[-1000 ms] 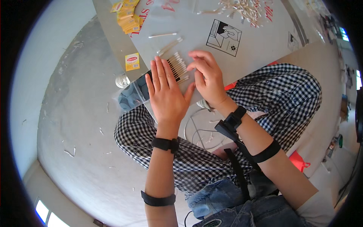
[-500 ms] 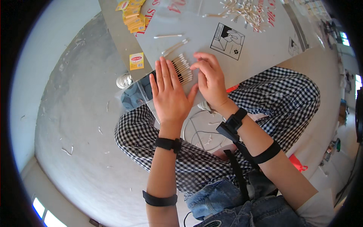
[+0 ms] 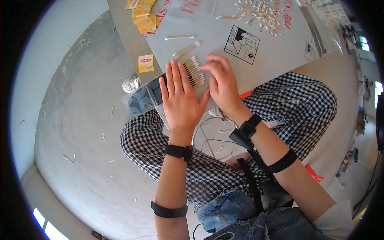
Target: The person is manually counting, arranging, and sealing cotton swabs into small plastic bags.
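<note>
Left hand: the left hand [image 3: 181, 105] lies flat, fingers extended and unclenched, its palm side down over a dark patterned sheet [image 3: 141, 101] in clear film.
Right hand: the right hand [image 3: 224, 86] is loosely curled, fingers apart; nothing shows in its grip, and whether its fingertips touch the swab heads I cannot tell.
Swab row: a fan of cotton swabs [image 3: 196, 72] sits between the two hands, its lower ends against black stripes beside the left fingers.
Step in hand: apparently steadying the sheet under the left palm while the right fingertips tidy the row.
Next move calls for: probably a light right-hand touch on the heads, with the left palm firm.
In the way: the left fingers hide part of the sheet, whose far end overhangs the edge of the desk [image 3: 274, 56].
Loose swabs: a crossing pair [image 3: 187, 49] just past the left fingertips, a single swab [image 3: 180, 38] beyond it.
Yellow packets: one yellow packet [image 3: 145, 63] left of the left fingers, a yellow pile [image 3: 143, 17] farther ahead.
Swab heap: a swab heap [image 3: 262, 14], ahead and right of the right hand.
</note>
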Action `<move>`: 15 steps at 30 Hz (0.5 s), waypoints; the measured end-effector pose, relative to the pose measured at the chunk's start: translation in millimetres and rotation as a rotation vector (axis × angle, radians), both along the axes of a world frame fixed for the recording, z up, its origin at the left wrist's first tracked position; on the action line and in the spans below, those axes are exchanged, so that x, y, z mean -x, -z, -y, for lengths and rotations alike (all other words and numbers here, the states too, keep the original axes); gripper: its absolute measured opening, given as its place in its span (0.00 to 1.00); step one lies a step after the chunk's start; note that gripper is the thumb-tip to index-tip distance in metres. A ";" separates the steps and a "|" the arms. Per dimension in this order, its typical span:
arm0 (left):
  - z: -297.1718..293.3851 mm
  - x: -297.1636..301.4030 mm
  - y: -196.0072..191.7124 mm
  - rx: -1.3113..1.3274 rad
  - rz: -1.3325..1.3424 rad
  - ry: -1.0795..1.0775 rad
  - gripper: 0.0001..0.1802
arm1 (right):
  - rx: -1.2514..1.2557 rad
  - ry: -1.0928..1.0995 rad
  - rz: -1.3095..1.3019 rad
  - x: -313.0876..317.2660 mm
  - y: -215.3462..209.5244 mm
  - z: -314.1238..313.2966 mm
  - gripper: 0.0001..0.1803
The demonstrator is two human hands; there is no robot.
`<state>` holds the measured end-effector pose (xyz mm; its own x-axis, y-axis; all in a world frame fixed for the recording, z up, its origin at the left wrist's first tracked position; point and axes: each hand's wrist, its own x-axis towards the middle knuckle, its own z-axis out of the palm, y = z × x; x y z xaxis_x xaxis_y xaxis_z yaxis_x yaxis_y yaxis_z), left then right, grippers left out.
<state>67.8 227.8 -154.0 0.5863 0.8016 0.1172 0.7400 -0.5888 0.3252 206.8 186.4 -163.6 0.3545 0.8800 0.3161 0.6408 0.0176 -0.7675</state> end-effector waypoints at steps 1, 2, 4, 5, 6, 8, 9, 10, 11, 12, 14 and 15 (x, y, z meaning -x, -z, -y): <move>0.2 0.3 0.4 0.003 0.000 -0.001 0.51 | 0.000 -0.001 0.000 0.2 0.2 -0.2 0.18; 0.3 0.6 0.8 0.007 0.000 -0.003 0.51 | 0.001 -0.003 0.000 0.6 0.6 -0.4 0.18; -0.1 0.2 1.3 0.010 0.009 0.001 0.51 | 0.004 -0.004 0.000 0.6 0.4 -0.7 0.19; -0.4 0.0 1.6 0.013 0.018 0.005 0.51 | 0.010 -0.001 0.006 -0.1 0.1 -0.7 0.18; -0.3 -0.3 2.0 0.014 0.017 0.005 0.51 | 0.018 0.002 0.010 -0.5 0.3 -0.5 0.18; -0.2 -0.8 2.4 0.015 0.008 0.001 0.51 | 0.007 0.001 0.031 -0.7 1.1 -1.3 0.18; -0.1 -0.6 2.4 0.015 0.007 0.001 0.51 | -0.004 -0.001 0.052 -0.6 1.4 -1.6 0.18; -0.1 -0.5 2.5 0.013 0.007 0.000 0.51 | -0.004 0.000 0.053 -0.3 2.1 -1.4 0.18; -0.1 -0.4 2.7 0.012 0.007 -0.001 0.51 | 0.002 -0.001 0.044 0.0 2.8 -1.2 0.17; -0.1 -0.6 2.6 0.011 0.008 -0.001 0.51 | 0.007 -0.003 0.035 -0.2 3.2 -1.0 0.17; -0.1 -0.9 2.7 0.011 0.018 0.000 0.50 | 0.012 -0.007 0.040 -1.8 3.6 -0.3 0.17; -0.2 -0.7 2.5 0.010 0.017 0.000 0.50 | 0.017 -0.010 0.041 -1.5 2.9 -0.6 0.17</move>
<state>68.4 228.1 -156.4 0.5842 0.8029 0.1186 0.7345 -0.5852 0.3436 208.2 187.0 -166.5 0.3324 0.8890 0.3150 0.6714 0.0115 -0.7410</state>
